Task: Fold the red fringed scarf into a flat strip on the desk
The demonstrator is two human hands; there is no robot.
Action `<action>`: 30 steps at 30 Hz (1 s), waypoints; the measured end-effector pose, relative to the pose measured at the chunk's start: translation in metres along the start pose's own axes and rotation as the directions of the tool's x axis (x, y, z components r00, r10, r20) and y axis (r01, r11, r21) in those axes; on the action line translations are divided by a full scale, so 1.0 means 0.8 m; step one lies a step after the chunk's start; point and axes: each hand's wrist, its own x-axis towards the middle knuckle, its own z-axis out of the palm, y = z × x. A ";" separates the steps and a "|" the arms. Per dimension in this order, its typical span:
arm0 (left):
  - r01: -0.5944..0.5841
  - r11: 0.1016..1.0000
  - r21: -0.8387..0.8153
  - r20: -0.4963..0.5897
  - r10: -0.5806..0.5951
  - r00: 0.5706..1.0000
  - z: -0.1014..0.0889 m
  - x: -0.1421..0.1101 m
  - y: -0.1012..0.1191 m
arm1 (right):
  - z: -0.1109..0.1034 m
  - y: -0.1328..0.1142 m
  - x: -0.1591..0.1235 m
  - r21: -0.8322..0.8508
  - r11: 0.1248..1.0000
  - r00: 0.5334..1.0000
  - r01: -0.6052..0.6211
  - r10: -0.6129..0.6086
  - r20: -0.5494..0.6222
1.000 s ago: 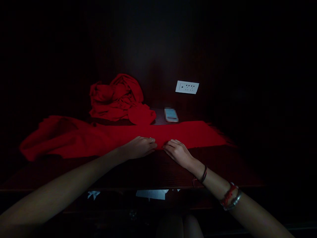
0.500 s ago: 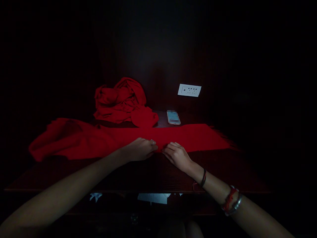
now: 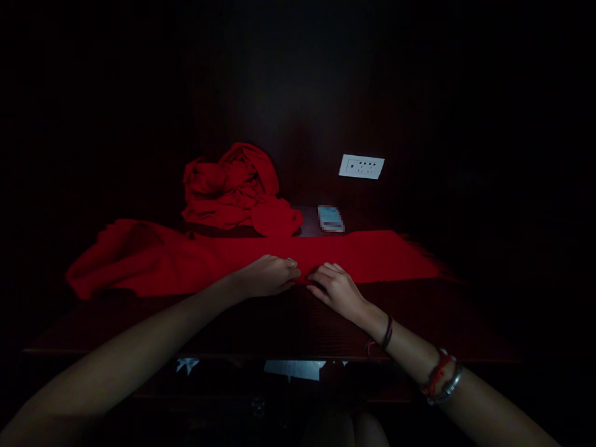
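A long red fringed scarf (image 3: pixel 377 254) lies across the dark table, smooth on the right and rumpled at its left end. My left hand (image 3: pixel 270 275), with a ring on one finger, is closed at the scarf's near edge, fingertips pinching the cloth. Just to the right, my right hand (image 3: pixel 335 288) rests by the same edge. Its fingers are bent and the thumb sits slightly apart from them. Behind the scarf lies a heap of red cloth (image 3: pixel 228 186), with a rounded red piece (image 3: pixel 274 218) at its front right.
A phone (image 3: pixel 331 218) with a blurred screen lies behind the scarf. On the dark back wall is a white socket plate (image 3: pixel 362 166). Pale papers (image 3: pixel 293 370) show beneath the front edge of the table (image 3: pixel 233 355). Much of the surroundings is too dark to make out.
The whole view has shifted slightly, so things appear a little farther right and higher. My right thumb has come slightly away from the fingers. My left hand stays at the scarf edge.
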 end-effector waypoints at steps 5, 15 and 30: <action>-0.022 1.000 -0.014 0.002 0.022 1.000 0.004 -0.001 -0.002 | 0.000 -0.007 0.006 -0.029 0.999 0.999 0.020 -0.019 0.033; -0.103 0.993 -0.064 0.037 0.105 0.994 0.000 -0.002 -0.012 | 0.000 -0.010 0.009 -0.044 0.998 0.999 0.038 -0.036 0.041; -0.090 0.986 -0.142 0.148 0.111 0.983 -0.008 -0.004 -0.024 | 0.005 -0.023 0.021 -0.053 0.998 0.998 0.022 -0.019 0.057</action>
